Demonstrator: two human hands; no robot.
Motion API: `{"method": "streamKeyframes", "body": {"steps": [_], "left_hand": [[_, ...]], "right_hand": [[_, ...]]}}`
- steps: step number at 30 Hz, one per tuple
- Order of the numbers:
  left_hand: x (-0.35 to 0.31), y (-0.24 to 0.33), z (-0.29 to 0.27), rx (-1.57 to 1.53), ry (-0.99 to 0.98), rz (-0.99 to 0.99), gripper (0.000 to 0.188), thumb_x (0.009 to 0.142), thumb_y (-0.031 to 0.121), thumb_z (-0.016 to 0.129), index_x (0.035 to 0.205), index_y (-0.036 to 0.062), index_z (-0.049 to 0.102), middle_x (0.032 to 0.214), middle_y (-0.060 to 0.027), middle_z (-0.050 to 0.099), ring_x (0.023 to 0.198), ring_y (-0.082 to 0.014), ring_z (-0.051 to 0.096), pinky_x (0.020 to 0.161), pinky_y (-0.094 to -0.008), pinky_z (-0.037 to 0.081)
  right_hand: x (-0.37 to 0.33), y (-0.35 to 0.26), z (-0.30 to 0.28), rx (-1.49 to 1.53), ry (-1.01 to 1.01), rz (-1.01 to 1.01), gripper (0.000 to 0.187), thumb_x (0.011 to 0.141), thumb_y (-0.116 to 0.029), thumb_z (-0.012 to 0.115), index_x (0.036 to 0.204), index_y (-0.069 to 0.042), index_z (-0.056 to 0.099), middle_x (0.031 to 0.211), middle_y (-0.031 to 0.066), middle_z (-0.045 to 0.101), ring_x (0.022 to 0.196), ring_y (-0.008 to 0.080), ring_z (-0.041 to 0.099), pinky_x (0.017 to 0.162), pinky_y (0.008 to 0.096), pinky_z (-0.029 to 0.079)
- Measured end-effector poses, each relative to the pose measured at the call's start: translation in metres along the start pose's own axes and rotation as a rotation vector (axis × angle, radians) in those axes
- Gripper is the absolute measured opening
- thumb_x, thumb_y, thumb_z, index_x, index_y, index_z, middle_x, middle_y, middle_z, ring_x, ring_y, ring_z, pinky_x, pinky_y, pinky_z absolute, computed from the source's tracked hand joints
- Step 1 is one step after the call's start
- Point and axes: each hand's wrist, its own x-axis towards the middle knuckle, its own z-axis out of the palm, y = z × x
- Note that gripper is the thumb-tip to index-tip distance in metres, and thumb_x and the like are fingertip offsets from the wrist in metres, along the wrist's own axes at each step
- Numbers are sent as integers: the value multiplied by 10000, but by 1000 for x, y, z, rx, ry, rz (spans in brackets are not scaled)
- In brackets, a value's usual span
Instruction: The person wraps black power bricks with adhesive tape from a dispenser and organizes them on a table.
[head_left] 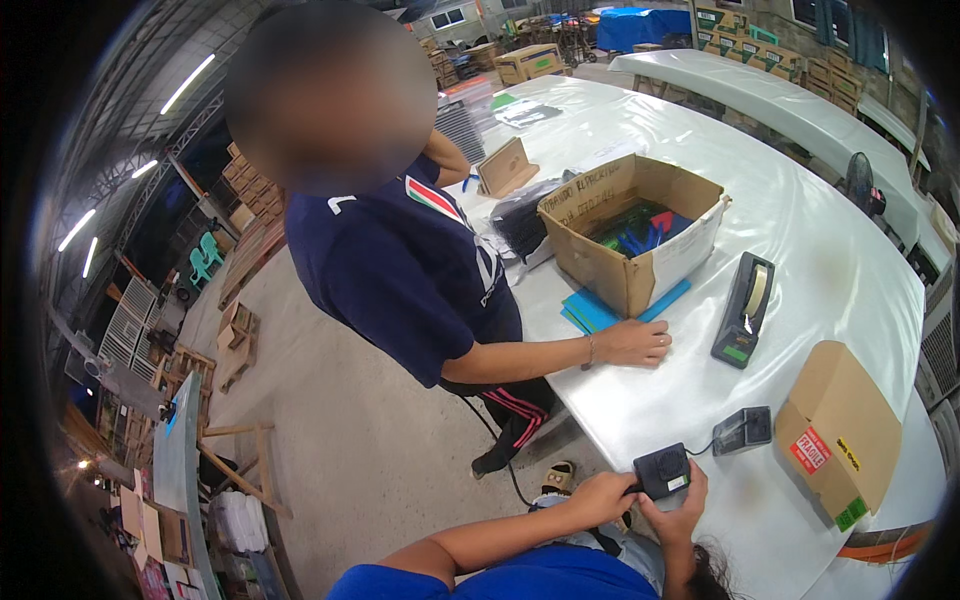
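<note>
Over the near edge of the white table, a small black boxy device [660,470] with a pale label is held between my two hands. My left hand [602,498] grips its left side, fingers closed; a dark cable runs beneath that hand. My right hand [680,512] is wrapped around the lower right side, with the thumb and fingers against it. A thin cord leads from the device to a second black block [742,430] resting on the table. Beyond that block lies a black tape dispenser [743,312]. To its right is a brown cardboard piece [838,430] with red, yellow and green stickers.
A co-worker in a navy shirt [400,270] stands at the table's left side, one hand [637,344] resting on the white tabletop [640,410]. An open cardboard box [600,245] of coloured items stands on blue folders [590,312]. A small fan [862,185] is at the far right.
</note>
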Motion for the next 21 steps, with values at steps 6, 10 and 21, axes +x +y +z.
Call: {"method": "streamKeyframes", "body": {"steps": [6, 10, 21], "left_hand": [[6, -7, -4, -225, -60, -68, 364, 807, 227, 675, 1072, -6, 585, 901, -170, 660, 817, -255, 653, 711, -362, 509], [9, -14, -14, -944, -133, -358, 658, 814, 173, 712, 1325, -23, 346, 1106, -160, 592, 954, -208, 602, 813, -325, 509], [25, -11, -12, -1153, -235, -381, 459, 871, 199, 639, 1232, 20, 420, 1035, -111, 612, 898, -177, 622, 773, -305, 533]], "right_hand": [[2, 2, 1, 36, 32, -11, 915, 520, -284, 848, 1267, 37, 428, 1178, 207, 498, 1082, 358, 477, 943, 444, 378], [6, -7, -1, -35, 21, -26, 904, 525, -315, 848, 1261, 17, 441, 1168, 183, 518, 1077, 343, 488, 943, 430, 370], [12, -14, -24, 113, -20, 36, 896, 564, -248, 854, 1282, 44, 406, 1192, 198, 501, 1105, 319, 506, 942, 386, 406]]}}
